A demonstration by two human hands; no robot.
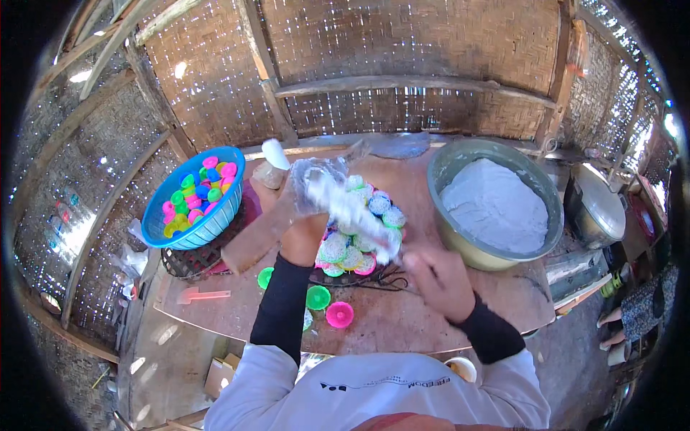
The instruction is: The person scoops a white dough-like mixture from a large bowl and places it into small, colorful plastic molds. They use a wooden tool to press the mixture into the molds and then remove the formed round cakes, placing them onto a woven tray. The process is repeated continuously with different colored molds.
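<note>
My left hand (305, 235) is blurred at the near end of a crumpled clear plastic bag (305, 188); its fingers are hard to make out. A smeared streak of white paste (341, 205) runs from the bag toward my right hand (440, 284). That hand is closed, and motion blurs what it grips. Beneath lies a heap of small colourful fluted molds (352, 258) filled with white, speckled stuff, on a dark rack (381, 280). Near the table's front edge sit a green mold (318, 297) and a pink mold (339, 314).
A blue basket (153, 208) of colourful molds stands at the left. At the right is a big greenish basin (496, 251) holding white batter (492, 197). A pink spatula (205, 295) lies front left; a lidded pot (595, 208) stands far right.
</note>
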